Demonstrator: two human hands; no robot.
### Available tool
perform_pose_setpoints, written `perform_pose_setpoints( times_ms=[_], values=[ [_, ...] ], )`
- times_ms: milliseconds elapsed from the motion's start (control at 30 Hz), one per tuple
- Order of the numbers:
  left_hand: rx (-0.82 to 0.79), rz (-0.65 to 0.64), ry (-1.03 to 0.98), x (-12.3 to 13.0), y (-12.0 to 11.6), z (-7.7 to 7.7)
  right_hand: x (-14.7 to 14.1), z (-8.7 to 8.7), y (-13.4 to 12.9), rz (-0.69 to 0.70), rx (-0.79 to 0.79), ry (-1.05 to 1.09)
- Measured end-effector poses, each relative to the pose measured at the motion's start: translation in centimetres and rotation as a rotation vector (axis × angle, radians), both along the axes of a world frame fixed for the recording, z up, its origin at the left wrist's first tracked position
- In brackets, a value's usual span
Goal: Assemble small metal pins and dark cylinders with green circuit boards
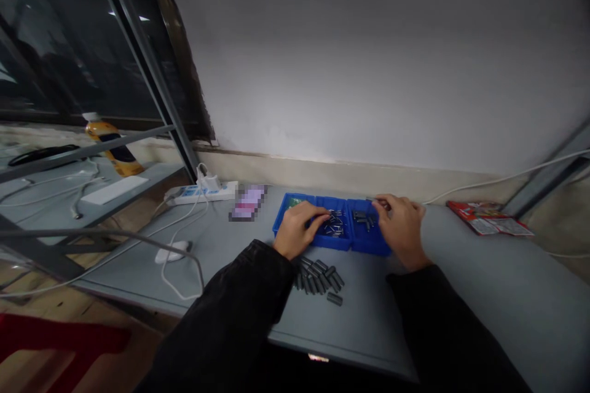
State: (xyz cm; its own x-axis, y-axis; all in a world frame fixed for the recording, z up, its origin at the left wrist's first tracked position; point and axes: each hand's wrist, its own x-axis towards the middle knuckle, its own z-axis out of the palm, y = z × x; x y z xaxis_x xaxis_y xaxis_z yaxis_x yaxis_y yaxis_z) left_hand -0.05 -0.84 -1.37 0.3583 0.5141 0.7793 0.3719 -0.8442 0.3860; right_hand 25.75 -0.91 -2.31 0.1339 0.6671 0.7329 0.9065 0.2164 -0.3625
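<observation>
Blue bins [371,248], three joined in a row, stand at the centre of the frame on a grey bench [479,301] as I work with both hands. My left grip [328,214] is over the middle bin, thumb and fingertips drawn together at a scatter of slim metal pins [335,228]; whether one sits between them is too small to tell. My right grip [378,201], above the back of the right-hand bin, is pinched on a small grey piece [370,199], where a few dark tubes [364,220] lie below. Something green [294,202] shows in the left-hand bin, partly behind my hand. Just in front of the bins, at lower centre, lies a heap of grey cylinders [318,276], with one cylinder [335,299] apart from the rest. Left of centre are a pixelated phone [249,202] and a white power strip [187,194]; at right lies a red packet [488,218]. A bottle [110,144] stands at the left of the frame.
</observation>
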Motion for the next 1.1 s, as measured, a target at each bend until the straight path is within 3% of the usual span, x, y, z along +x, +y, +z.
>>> perform_pose_setpoints(
  times_ms=[167,267,400,467,533,633,767,967,1100],
  values=[
    [0.006,-0.006,0.034,0.1,0.1,-0.1,1.0,-1.7,0.7,-0.022,-0.216,-0.071],
    [0.002,-0.002,0.039,0.1,0.1,0.0,0.6,-1.5,0.7,-0.008,-0.167,-0.031],
    [0.001,0.001,0.025,0.1,0.0,0.1,-0.4,0.0,0.0,0.026,-0.001,0.062],
    [-0.001,-0.001,0.017,0.1,-0.1,0.1,-1.4,0.7,-0.7,0.121,0.066,0.079],
    [-0.004,0.000,0.016,0.1,-0.1,0.1,-3.1,1.0,-1.9,0.299,0.091,0.029],
    [-0.009,0.005,0.002,0.2,-0.2,0.1,-6.1,0.6,-3.8,0.628,0.005,-0.213],
    [-0.013,0.024,-0.018,0.2,-0.3,0.1,-8.9,-0.6,-5.7,0.808,-0.135,-0.406],
    [-0.029,0.012,-0.014,0.1,-0.6,0.1,-9.2,-1.2,-6.0,0.840,-0.304,-0.424],
    [-0.028,0.012,-0.007,0.1,-0.6,0.1,-9.8,-1.4,-6.0,0.728,-0.338,-0.355]
  ],
)
